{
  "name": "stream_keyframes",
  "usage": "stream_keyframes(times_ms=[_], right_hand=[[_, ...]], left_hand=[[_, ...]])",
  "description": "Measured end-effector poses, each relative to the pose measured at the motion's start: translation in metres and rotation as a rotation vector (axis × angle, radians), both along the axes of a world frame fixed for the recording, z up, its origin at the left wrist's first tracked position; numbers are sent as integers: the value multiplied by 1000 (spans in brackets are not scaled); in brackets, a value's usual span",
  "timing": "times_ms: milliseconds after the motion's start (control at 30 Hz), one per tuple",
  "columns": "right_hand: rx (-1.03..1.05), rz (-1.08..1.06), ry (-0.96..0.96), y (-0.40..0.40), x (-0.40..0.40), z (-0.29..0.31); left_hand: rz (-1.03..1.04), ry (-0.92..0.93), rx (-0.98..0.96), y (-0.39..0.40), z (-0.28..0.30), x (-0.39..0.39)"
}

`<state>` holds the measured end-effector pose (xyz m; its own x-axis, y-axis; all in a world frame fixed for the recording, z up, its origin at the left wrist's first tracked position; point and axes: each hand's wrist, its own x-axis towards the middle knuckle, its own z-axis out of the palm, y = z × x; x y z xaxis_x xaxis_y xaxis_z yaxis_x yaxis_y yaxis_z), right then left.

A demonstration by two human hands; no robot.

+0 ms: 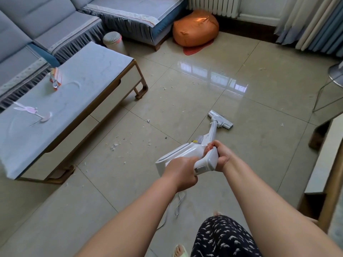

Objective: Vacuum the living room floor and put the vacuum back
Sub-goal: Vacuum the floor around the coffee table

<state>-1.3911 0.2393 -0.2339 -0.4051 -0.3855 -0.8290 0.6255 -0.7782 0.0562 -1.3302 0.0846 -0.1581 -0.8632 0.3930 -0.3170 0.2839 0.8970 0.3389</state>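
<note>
A white stick vacuum [187, 151] slants down from my hands to the glossy tiled floor [259, 145]. Its floor head [220, 120] lies flat on the tiles ahead and slightly right of me. My left hand [181, 170] grips the rear of the vacuum's body from the left. My right hand [220, 154] grips the handle from the right, thumb on top. A white power cord [178, 204] trails down below my hands. Small white scraps of debris [114, 145] are scattered on the tiles between the coffee table and the vacuum.
A low coffee table [65, 101] with a snack packet [55, 78] stands left, a grey sofa [46, 25] behind it. A white bin [113, 41] and an orange beanbag [194, 28] sit at the back. A fan base [336, 75] and a cabinet [326, 156] are right.
</note>
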Motion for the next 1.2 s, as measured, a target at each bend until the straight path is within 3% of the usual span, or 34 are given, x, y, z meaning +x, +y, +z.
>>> stream_keyframes(times_ms=[733,933,1200], right_hand=[[75,131,-84,-177,162,3],[7,103,-91,-222,199,10],[30,69,-59,-221,213,0]], left_hand=[[45,-41,-42,-176,-6,166],[19,-20,-93,-223,5,197],[-30,-23,-123,-220,8,206]])
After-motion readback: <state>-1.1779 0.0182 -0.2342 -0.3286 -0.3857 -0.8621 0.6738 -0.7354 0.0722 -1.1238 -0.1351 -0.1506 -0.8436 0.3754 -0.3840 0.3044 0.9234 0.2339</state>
